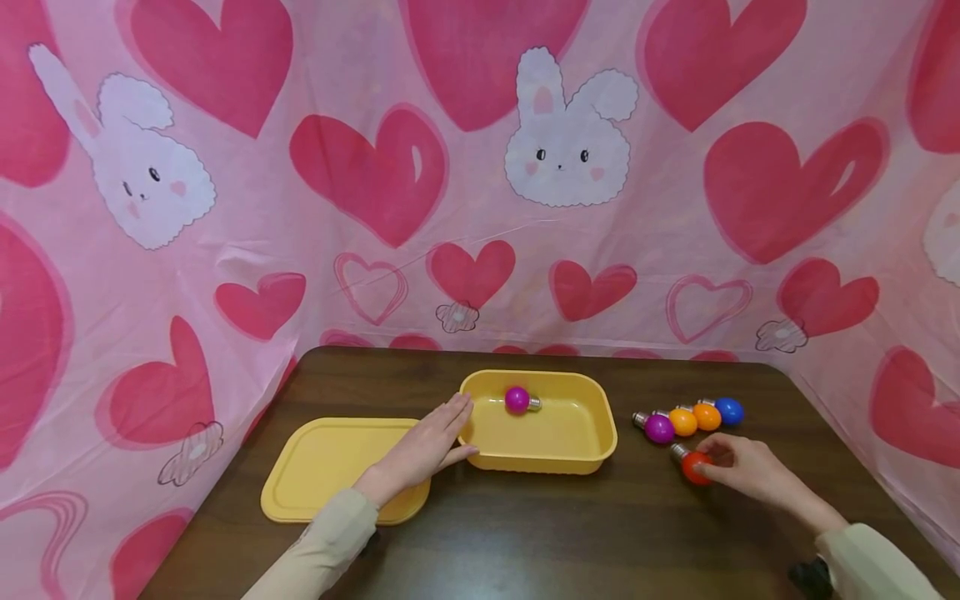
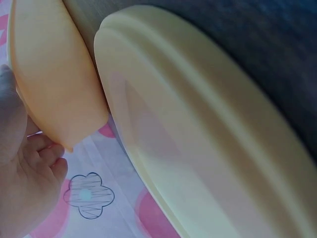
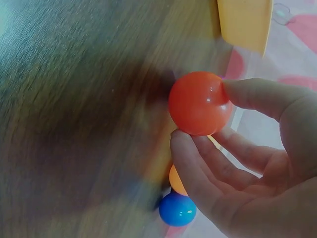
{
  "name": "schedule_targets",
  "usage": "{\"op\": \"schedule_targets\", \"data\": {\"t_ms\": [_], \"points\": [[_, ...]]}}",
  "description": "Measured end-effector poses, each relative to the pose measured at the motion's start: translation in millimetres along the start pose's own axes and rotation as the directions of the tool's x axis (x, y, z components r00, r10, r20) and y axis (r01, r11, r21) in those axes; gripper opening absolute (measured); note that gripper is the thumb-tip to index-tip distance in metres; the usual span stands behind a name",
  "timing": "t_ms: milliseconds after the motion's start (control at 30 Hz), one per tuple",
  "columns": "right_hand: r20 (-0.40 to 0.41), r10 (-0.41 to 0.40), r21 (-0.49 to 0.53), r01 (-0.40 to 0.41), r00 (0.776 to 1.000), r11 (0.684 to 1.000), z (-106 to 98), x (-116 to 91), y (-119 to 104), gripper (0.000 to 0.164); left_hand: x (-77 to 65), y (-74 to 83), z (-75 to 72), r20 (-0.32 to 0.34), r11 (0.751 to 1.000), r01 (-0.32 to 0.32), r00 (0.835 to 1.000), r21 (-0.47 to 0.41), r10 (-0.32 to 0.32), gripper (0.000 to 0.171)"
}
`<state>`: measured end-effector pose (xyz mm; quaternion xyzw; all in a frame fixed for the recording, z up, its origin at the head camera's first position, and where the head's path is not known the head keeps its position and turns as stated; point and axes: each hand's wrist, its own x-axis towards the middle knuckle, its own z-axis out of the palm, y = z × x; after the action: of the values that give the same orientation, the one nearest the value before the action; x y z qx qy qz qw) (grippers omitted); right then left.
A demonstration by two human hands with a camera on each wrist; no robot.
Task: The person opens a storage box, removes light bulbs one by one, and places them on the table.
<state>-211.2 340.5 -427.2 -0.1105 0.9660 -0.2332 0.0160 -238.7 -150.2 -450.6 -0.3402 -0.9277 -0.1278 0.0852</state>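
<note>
My right hand (image 1: 750,468) pinches a red light bulb (image 1: 697,468) by its round globe between thumb and fingertips, and its metal screw base points up and to the left. The right wrist view shows the same red globe (image 3: 200,103) from close up. With fairly straight fingers, my left hand (image 1: 423,440) touches the left end of a yellow plastic box (image 1: 540,463). Inside that box lies a magenta light bulb (image 1: 517,400) on its side. In the left wrist view, the fingers (image 2: 49,153) are right at the box's rim.
Right of the box, a row of light bulbs lies on the dark wooden table (image 1: 555,533): a purple one (image 1: 660,429), two orange ones (image 1: 683,422) and a blue one (image 1: 730,411). A yellow lid (image 1: 330,458) lies at left, partly under my left forearm. A pink heart-patterned cloth (image 1: 480,217) hangs behind.
</note>
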Motion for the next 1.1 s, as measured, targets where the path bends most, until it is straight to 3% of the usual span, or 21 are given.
{"op": "schedule_targets", "data": {"t_ms": [333, 1100], "points": [[-0.021, 0.043, 0.001, -0.043, 0.999, 0.999, -2.0, 3.1, 5.6, 0.033, 0.0, 0.8, -1.4, 0.024, 1.0, 0.025, 0.999, -0.014, -0.024, 0.078], [-0.021, 0.055, -0.018, -0.056, 0.998, 0.998, -1.1, 9.2, 8.3, 0.035, 0.0, 0.3, -0.8, 0.044, 0.998, 0.048, 0.998, -0.047, -0.046, 0.079]]}}
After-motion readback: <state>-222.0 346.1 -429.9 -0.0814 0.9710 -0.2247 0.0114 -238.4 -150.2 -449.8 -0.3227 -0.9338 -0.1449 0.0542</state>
